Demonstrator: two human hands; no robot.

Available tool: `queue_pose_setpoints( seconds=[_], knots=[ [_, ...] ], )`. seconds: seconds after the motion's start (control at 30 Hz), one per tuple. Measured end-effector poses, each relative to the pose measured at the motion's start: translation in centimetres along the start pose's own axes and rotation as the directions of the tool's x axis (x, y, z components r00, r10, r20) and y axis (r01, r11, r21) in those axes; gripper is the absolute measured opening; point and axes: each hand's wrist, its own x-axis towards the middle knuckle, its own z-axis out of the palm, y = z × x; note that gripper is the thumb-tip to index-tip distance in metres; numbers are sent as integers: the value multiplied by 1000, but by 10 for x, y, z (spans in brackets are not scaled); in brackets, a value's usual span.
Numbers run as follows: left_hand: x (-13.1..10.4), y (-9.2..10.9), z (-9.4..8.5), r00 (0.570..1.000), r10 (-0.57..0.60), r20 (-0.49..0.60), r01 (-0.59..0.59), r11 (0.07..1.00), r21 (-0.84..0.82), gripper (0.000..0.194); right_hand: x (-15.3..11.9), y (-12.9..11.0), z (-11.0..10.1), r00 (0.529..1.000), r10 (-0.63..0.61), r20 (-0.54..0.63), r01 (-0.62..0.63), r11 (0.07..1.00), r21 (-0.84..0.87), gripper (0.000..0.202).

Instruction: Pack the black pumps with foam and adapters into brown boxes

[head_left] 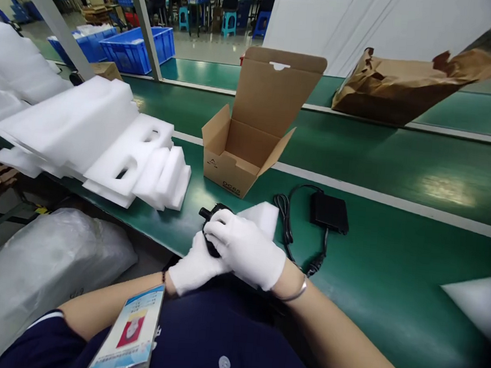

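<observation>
In white gloves, both hands meet around a black rounded object with a short stub (213,249) close to my body. My left hand (196,266) wraps it from below and the left. Over its top and right side curl the fingers of my right hand (246,247). The hands cover most of the object, so its kind cannot be made out. Partly behind my right hand lies a white foam piece (267,215). An open cardboard box (224,175) with its lid raised stands just beyond. To the right rests a black power adapter (329,210) with a black cable (285,211).
Stacked white foam inserts (76,122) crowd the left of the green work surface (384,251). A torn brown paper bag (380,87) lies at the back right. A white foam corner (485,305) juts in at far right. Blue crates (139,48) stand behind, with people farther back.
</observation>
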Motion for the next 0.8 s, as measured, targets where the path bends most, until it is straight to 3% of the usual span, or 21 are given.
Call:
queue_pose_setpoints(
  seconds=[0.07,0.1,0.13,0.17,0.2,0.27,0.33,0.43,0.53,0.6,0.67,0.73,0.8],
  knots=[
    [3,11,-22,979,203,19,-196,912,361,54,-3,6,3,999,-7,-44,9,999,47,21],
    [7,17,-34,936,350,35,-310,774,551,56,-5,8,4,998,-21,-56,24,998,63,21],
    [13,22,-45,867,495,54,-385,598,703,57,-5,10,4,997,-35,-62,39,997,71,21],
    [21,28,-54,786,615,65,-405,432,805,59,-6,11,5,997,-48,-60,52,996,71,21],
    [29,33,-63,713,699,51,-381,325,865,62,-5,12,6,997,-57,-56,61,996,66,21],
    [45,42,-75,609,793,-15,-292,241,926,72,-4,11,6,997,-60,-56,64,996,63,21],
    [58,53,-78,566,822,-60,-240,234,942,83,-3,10,6,997,-48,-59,52,996,72,22],
    [70,71,-67,627,778,-40,-221,228,948,92,-4,10,6,997,-40,-62,45,996,82,22],
    [70,82,-49,722,689,-69,-188,291,938,82,-5,12,6,997,-39,-59,44,996,82,21],
    [60,77,-40,771,631,-88,-235,409,882,65,-6,13,5,997,-40,-60,45,995,91,21],
    [46,65,-39,847,529,-51,-304,561,770,52,-7,14,3,997,-54,-58,60,992,109,20],
    [34,49,-43,919,394,-4,-310,730,609,55,-6,14,0,997,-63,-39,68,989,129,19],
    [28,37,-50,969,241,60,-243,870,428,66,-2,14,-2,999,-48,-5,49,988,148,16]
  ],
)
